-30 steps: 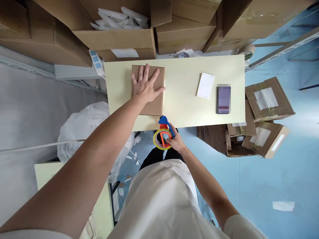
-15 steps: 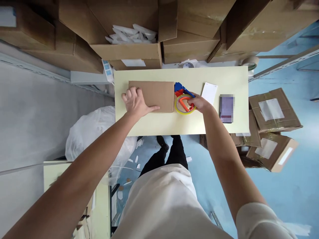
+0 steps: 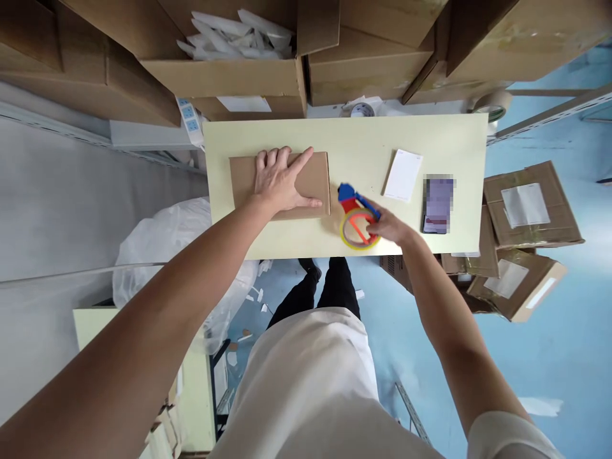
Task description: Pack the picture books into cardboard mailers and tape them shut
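A flat brown cardboard box (image 3: 243, 182) lies closed on the pale yellow table (image 3: 344, 140). Across its top rests my left hand (image 3: 282, 182), fingers spread and pointing towards the far edge, thumb to the right. My right hand (image 3: 386, 224) is wrapped round the handle of a blue and red tape dispenser (image 3: 351, 197) carrying a roll of clear yellowish tape. The dispenser is just right of the box's right end, apart from it, near the table's front edge.
A white pad of paper (image 3: 403, 174) and a phone (image 3: 438, 205) lie on the table's right part. Large cartons (image 3: 224, 78) stand behind, one holding white pieces. Stacked boxes (image 3: 530, 204) are on the floor at right, a plastic bag (image 3: 157, 236) at left.
My left hand has slid from the box's left part to its middle, fingers spreading. My right hand has drawn the tape dispenser away from the box's right end, towards me.
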### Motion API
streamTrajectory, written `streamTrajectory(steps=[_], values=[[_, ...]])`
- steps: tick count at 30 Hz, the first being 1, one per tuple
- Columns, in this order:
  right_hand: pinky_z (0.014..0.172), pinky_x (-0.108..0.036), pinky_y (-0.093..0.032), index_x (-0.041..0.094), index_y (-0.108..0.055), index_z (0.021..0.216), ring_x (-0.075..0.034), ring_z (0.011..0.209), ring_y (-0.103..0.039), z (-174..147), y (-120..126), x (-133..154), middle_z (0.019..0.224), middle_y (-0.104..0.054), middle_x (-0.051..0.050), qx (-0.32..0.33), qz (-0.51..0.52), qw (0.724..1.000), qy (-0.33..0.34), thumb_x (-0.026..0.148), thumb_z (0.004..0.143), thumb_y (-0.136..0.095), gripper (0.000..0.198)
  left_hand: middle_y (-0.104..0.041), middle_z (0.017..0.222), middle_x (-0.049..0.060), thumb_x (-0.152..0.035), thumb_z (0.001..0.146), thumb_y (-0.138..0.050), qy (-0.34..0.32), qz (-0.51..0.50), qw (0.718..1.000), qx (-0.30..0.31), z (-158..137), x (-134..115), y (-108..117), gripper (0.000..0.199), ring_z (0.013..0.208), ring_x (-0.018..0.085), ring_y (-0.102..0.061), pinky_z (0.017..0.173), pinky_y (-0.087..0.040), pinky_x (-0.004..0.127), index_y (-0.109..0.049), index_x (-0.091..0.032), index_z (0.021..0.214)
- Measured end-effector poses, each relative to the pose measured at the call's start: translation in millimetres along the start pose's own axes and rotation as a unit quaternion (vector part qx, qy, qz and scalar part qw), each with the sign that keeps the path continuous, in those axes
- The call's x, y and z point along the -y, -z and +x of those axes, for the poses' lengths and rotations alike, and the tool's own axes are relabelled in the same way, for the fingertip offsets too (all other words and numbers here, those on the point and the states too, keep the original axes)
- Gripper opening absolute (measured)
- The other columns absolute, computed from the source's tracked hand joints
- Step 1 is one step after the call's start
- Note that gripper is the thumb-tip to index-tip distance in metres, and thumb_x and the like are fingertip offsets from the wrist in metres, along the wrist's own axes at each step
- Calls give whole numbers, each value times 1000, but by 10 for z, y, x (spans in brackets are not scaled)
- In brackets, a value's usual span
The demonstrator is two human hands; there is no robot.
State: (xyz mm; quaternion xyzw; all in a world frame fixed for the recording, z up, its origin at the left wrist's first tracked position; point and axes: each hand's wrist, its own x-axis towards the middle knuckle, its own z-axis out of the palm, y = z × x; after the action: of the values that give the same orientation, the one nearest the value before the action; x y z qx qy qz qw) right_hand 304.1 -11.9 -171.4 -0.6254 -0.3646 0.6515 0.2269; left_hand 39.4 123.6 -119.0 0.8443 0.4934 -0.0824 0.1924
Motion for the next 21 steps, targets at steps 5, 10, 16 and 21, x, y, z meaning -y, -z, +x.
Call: streamTrajectory(steps=[5,10,16,21], values=[[70,-30,-50,30,-31,148,-19,85,-64,-376,-314,-63,108,-66,-4,91,-221,971,-27,11,66,-59,88,-32,144,15,-73,57,-69,-28,-19,999,-37,27,51,-101,119,134,45,-19,108,-7,56,-16,-26,152],[74,-29,-46,32,-41,143,-22,86,-63,-340,-759,192,106,-63,-9,93,-447,889,42,19,73,-59,73,-29,148,16,-73,59,-68,-45,-24,997,-49,47,95,-149,118,136,45,-18,110,-4,57,-16,-24,152],[77,-32,-50,34,-39,144,-21,88,-63,-913,-517,301,107,-63,-6,-1,-378,923,65,18,72,-61,77,-10,159,16,-64,76,-59,-73,-46,995,-51,-64,225,-99,100,144,39,-8,113,-2,56,-11,-21,153],[96,-45,-49,27,-35,146,-26,112,-59,-1389,-357,366,129,-59,-8,-50,-174,974,137,25,76,-64,76,-10,158,22,-51,81,-59,127,-86,975,-163,-541,364,-169,88,145,40,-9,111,-12,62,-17,-16,151]])
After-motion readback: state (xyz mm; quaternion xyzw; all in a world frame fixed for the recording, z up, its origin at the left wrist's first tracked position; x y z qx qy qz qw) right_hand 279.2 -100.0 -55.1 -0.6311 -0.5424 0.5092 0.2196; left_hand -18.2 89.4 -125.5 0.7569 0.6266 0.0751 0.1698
